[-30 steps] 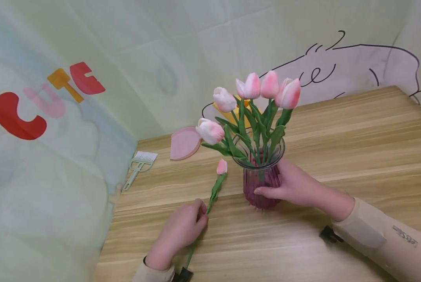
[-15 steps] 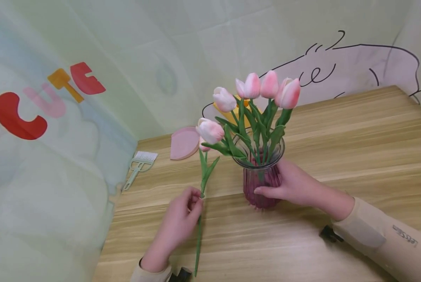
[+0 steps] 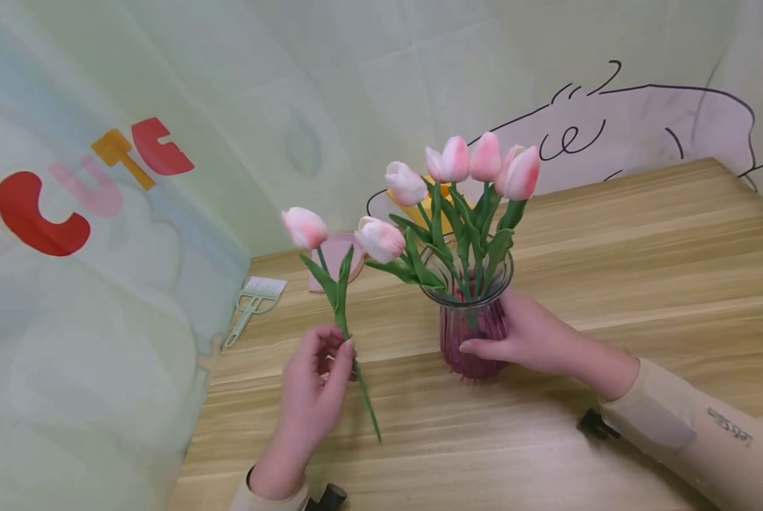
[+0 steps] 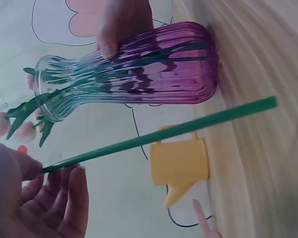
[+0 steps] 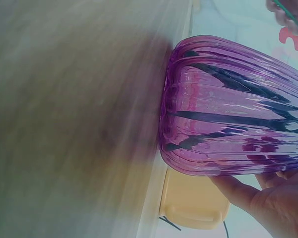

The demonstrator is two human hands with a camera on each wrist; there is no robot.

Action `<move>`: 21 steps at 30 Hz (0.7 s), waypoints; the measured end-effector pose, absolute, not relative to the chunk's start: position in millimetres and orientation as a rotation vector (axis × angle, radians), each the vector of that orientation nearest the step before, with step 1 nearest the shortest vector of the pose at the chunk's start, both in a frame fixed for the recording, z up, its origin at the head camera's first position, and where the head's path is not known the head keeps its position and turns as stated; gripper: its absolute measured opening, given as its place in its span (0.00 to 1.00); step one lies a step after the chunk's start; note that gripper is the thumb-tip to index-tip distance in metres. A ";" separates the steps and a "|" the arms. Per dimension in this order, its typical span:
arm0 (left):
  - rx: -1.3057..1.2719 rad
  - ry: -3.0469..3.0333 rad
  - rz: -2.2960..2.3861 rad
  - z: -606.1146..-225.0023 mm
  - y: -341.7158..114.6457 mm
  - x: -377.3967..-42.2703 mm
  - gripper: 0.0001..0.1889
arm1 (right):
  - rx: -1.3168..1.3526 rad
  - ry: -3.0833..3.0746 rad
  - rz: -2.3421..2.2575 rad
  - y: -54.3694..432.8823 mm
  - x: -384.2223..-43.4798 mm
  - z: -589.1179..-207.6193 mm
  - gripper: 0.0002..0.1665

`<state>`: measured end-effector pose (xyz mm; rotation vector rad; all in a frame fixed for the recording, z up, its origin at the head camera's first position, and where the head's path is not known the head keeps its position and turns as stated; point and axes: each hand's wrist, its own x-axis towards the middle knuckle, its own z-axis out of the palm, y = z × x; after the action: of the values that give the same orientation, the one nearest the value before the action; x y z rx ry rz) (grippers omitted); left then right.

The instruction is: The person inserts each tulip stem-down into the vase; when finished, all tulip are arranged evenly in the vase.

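My left hand (image 3: 317, 387) pinches a single pink-and-white tulip (image 3: 306, 227) by its green stem, just below the leaves. The bloom points up and left, while the bare stem end slants down to the right, as the left wrist view shows against the vase. My right hand (image 3: 537, 333) grips the ribbed purple glass vase (image 3: 473, 341) from its right side, thumb across the front. The vase stands upright on the wooden table with several tulips (image 3: 454, 160) in it. Their stems show through the glass in the right wrist view.
A yellow watering can (image 4: 179, 161) stands behind the vase. Farther left on the table (image 3: 643, 284) lie a pink dustpan-like piece (image 3: 355, 262), partly behind the held tulip, and a small pale green brush (image 3: 253, 301). A printed cloth backdrop (image 3: 330, 106) rises behind and at left.
My left hand has lifted the tulip and tilted its bloom from beside the vase over to the left, its stem end swinging right. My right hand keeps its grip on the vase.
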<state>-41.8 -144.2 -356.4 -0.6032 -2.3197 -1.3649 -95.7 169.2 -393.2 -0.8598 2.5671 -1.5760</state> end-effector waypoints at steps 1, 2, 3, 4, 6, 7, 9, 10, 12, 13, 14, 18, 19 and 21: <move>-0.640 -2.270 -1.367 -353.1 -143.6 -40.8 0.05 | -0.861 2.569 -1.575 169.1 -95.6 -393.1 0.48; -0.673 -2.222 -1.376 -349.2 -143.0 -39.6 0.04 | -0.862 2.570 -1.573 169.0 -95.5 -392.9 0.48; -0.709 -2.175 -1.382 -344.8 -142.6 -38.7 0.03 | -0.863 2.571 -1.572 168.9 -95.4 -392.8 0.48; -0.748 -2.123 -1.390 -339.8 -142.2 -37.6 0.03 | -0.864 2.573 -1.570 168.8 -95.3 -392.6 0.48; -0.819 -2.023 -1.421 -328.0 -140.4 -35.2 0.03 | -0.867 2.575 -1.567 168.8 -95.4 -392.7 0.48; -0.855 -1.978 -1.435 -321.5 -139.4 -34.0 0.04 | -0.867 2.573 -1.569 168.8 -95.5 -392.7 0.49; -0.911 -1.892 -1.464 -308.6 -135.9 -31.3 0.05 | -0.865 2.570 -1.570 168.8 -95.7 -393.1 0.49; -0.939 -1.844 -1.481 -302.2 -133.2 -30.1 0.05 | -0.862 2.571 -1.569 169.0 -95.8 -393.5 0.49; -0.989 -1.753 -1.516 -290.4 -127.1 -28.3 0.04 | -0.858 2.571 -1.568 169.3 -96.0 -394.3 0.49; -1.012 -1.705 -1.528 -285.1 -123.4 -27.8 0.05 | -0.858 2.570 -1.569 169.6 -96.1 -394.6 0.49; -1.032 -1.657 -1.539 -280.3 -119.3 -27.8 0.06 | -0.859 2.572 -1.569 169.8 -96.3 -394.9 0.49; -1.101 -1.491 -1.553 -265.6 -102.4 -30.2 0.06 | -0.860 2.570 -1.572 170.3 -96.4 -396.1 0.48; -1.111 -1.455 -1.549 -263.2 -98.4 -31.4 0.07 | -0.863 2.568 -1.574 170.2 -96.6 -396.3 0.48; -1.130 -1.394 -1.537 -259.5 -91.6 -33.4 0.07 | -0.864 2.562 -1.577 170.0 -96.9 -396.7 0.48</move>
<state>-33.4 -91.6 -259.5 -1.1302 -1.3939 -1.5374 -96.9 170.0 -396.7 -0.8644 2.5623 -1.5768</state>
